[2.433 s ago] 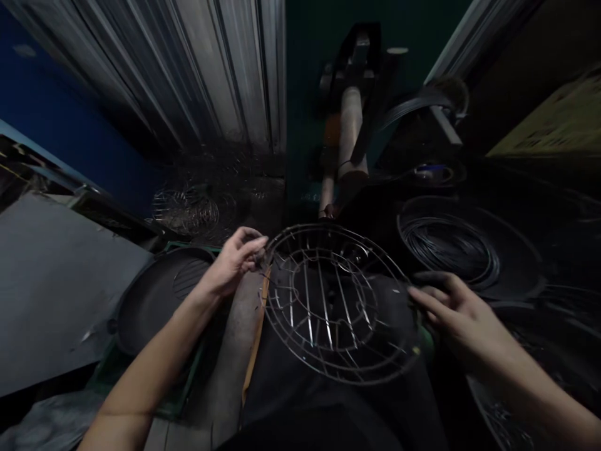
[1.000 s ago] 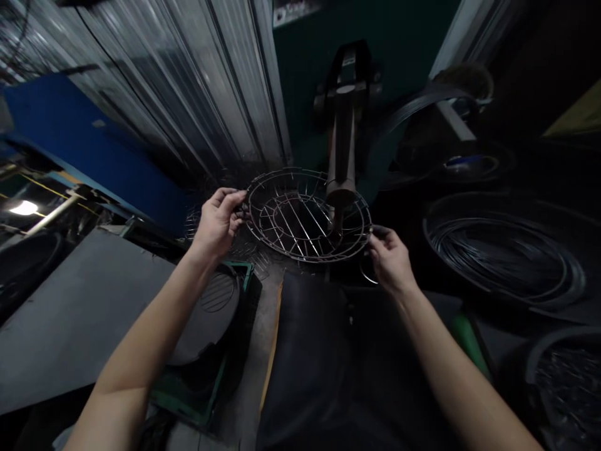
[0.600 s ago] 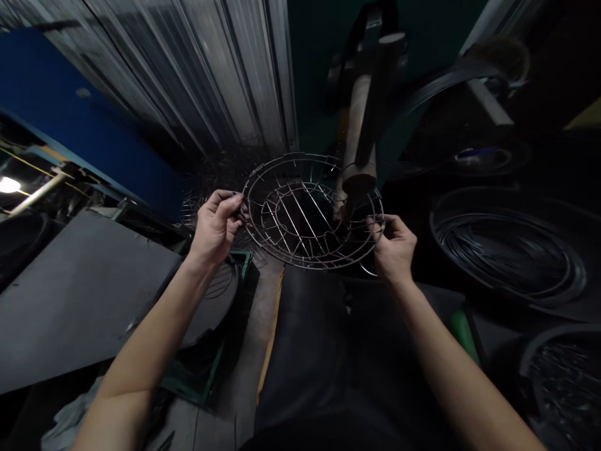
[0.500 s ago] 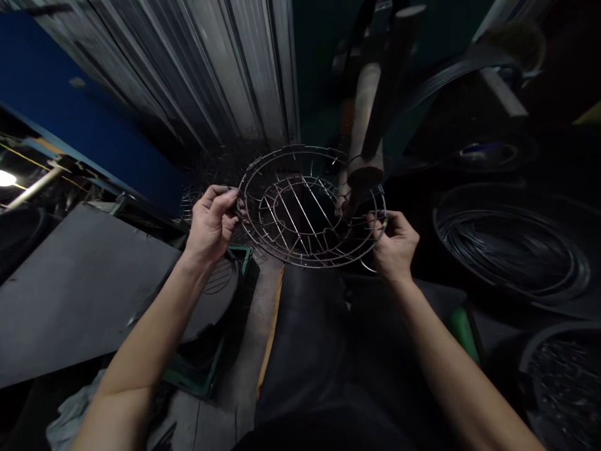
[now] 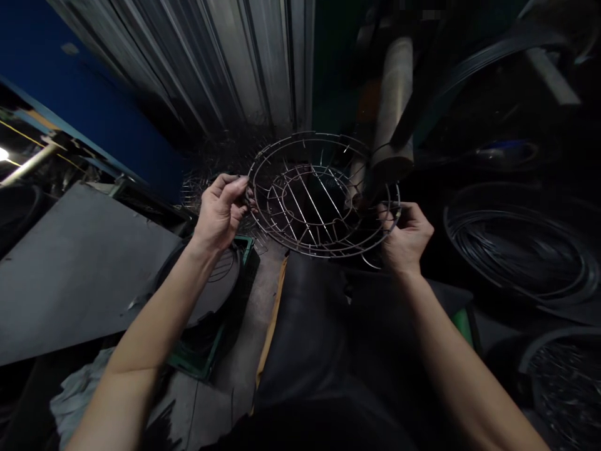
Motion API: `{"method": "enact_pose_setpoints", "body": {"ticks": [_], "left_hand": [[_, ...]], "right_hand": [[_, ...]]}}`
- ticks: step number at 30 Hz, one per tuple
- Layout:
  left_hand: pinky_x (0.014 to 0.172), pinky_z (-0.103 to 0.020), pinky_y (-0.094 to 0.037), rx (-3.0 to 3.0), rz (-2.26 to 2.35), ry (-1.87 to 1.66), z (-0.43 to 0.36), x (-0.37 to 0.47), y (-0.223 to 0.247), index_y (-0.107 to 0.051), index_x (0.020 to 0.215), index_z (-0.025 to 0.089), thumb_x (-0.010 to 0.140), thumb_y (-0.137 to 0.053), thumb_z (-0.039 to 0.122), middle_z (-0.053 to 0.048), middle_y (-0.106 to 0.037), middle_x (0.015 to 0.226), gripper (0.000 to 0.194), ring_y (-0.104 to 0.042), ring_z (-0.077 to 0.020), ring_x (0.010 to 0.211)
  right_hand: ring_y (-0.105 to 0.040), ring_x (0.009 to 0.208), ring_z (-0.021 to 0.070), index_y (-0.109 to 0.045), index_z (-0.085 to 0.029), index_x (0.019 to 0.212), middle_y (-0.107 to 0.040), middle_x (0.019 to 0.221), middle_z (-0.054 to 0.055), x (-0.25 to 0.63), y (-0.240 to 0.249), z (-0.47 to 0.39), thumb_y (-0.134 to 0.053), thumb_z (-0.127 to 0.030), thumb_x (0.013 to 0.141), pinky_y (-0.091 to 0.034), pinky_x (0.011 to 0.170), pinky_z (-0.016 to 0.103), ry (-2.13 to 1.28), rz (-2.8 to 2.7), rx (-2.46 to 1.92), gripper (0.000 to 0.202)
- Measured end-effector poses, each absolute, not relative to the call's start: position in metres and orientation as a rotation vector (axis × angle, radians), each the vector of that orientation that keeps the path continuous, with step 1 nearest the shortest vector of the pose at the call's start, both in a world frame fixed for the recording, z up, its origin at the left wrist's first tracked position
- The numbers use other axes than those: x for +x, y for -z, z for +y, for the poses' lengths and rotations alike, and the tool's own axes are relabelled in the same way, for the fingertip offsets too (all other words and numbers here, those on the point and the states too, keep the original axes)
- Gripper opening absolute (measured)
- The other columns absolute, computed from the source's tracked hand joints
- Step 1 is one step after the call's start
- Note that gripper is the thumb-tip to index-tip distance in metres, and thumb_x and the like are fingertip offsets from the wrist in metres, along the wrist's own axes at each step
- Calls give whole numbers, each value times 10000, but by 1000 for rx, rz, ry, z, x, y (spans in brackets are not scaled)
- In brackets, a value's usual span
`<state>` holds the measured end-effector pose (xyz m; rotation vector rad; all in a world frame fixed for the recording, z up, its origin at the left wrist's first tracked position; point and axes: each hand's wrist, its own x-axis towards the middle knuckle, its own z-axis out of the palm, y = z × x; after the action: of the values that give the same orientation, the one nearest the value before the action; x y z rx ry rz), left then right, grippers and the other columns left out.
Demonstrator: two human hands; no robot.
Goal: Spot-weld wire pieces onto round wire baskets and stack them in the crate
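A round wire basket [image 5: 307, 223] with a barred bottom is held up between my two hands, tilted a little. My left hand [image 5: 220, 212] pinches its rim on the left side. On the right, my right hand [image 5: 407, 235] is closed around the opposite rim, with some fingertips hidden behind the wires. Just behind the basket's right part stands a thick metal cylinder [image 5: 397, 106] of a machine. Its lower end partly overlaps the basket in view, and I cannot tell whether they touch.
Left stand a grey board [image 5: 79, 269] and a green crate [image 5: 213, 351] holding a dark round piece with wires. A blue panel [image 5: 103, 94] and corrugated metal sheet [image 5: 244, 62] rise behind. Right are a wire coil [image 5: 511, 250] and a tub of small metal pieces [image 5: 570, 382].
The basket and both hands sit slightly farther right and higher in view. The surroundings have shifted too, as the camera has turned a little. Both hands keep their hold.
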<state>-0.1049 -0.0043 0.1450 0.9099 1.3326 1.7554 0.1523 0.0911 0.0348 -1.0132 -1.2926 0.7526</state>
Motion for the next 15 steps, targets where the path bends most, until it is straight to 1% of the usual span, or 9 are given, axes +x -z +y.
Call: {"method": "enact_pose_setpoints", "body": {"ticks": [4,8,13,15], "left_hand": [[483,-184,-483,872,1367,-1738,-5,-104,-146,-486,680,200,614,-796,345,44,-561,627,349,-567,-75,560],[511,-197,-496,882,1389,-1702,-8,-106,-147,-475,679,204,628,-782,344,38,-562,653,341,-576,-81,582],[530,-190,-497,923,1413,-1688,-10,-104,-146,-499,698,221,633,-774,338,38,-576,683,306,-572,-73,585],[519,-181,-488,930,1392,-1718,-9,-102,-148,-503,700,222,620,-781,338,47,-574,670,312,-566,-67,573]], "right_hand": [[-584,684,162,-605,-197,776,-615,722,13,154,-36,90,-666,-440,758,-472,640,302,-766,-1322,-1051,251],[-604,716,184,-604,-210,785,-631,754,32,152,-32,91,-645,-455,764,-500,673,331,-775,-1331,-1097,250],[-637,755,175,-628,-198,826,-668,798,22,152,-27,95,-666,-405,744,-526,734,337,-913,-1260,-980,226],[-651,816,181,-653,-197,898,-688,867,28,163,-28,92,-685,-385,729,-529,793,353,-933,-1281,-995,255]]}}
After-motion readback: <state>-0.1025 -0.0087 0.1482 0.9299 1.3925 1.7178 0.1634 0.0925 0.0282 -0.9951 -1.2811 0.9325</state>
